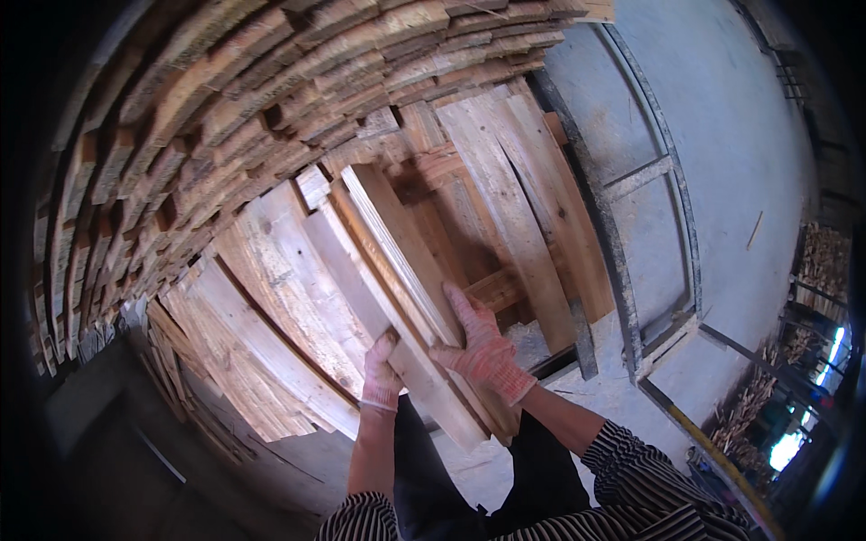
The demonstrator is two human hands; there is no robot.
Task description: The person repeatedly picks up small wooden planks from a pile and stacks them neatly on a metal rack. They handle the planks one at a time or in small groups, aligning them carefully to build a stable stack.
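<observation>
Both hands wear pale gloves with a reddish tint and press on a bundle of long wooden boards [393,252] from its two sides. My left hand [382,368] is closed against the left edge, its fingers partly hidden by the wood. On the right, my right hand [484,350] grips the bundle, its thumb lying along the side and its fingers over the top. The boards stand on edge, side by side, with their near ends tilted toward my legs. More flat boards [271,270] lie to the left, and wide planks [528,198] lie to the right.
A tall stack of rough lumber [271,81] rises across the far left. To the right stands a grey metal frame [639,180] on the concrete floor [749,144]. A yellow-edged bar [708,451] runs along the near right, with piled wood [821,257] beyond it.
</observation>
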